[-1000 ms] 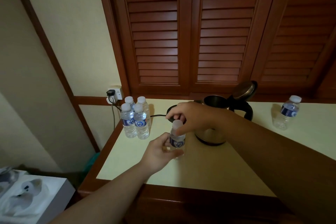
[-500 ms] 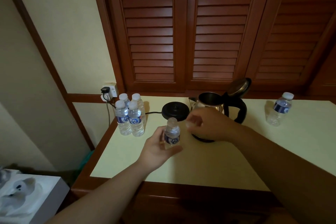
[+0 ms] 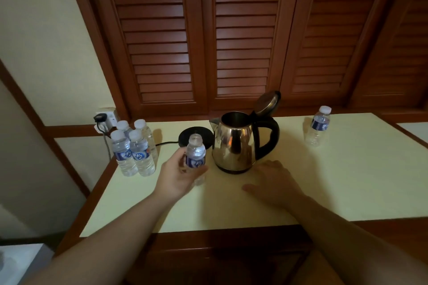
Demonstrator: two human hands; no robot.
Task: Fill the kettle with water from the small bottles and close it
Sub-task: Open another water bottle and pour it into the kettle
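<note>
My left hand [image 3: 178, 178] grips a small water bottle [image 3: 195, 152] upright just above the table; its mouth has no cap on it. To its right stands the steel kettle [image 3: 234, 146] with a black handle, its lid [image 3: 267, 103] swung up and open. My right hand [image 3: 275, 183] lies palm down on the table [image 3: 347, 180] in front of the kettle, thumb spread to the left. The bottle's cap is not visible, and whether it sits under that hand I cannot tell.
Several capped small bottles [image 3: 134, 148] stand together at the table's left edge. The black kettle base [image 3: 185, 137] sits behind the held bottle, its cord running to a wall socket [image 3: 105, 119]. One more capped bottle [image 3: 318, 126] stands at the far right. Louvred wooden doors rise behind.
My right hand left the bottle's top, swung right and came down onto the table. The bottle's cap is gone from its neck. My left hand kept hold of the bottle.
</note>
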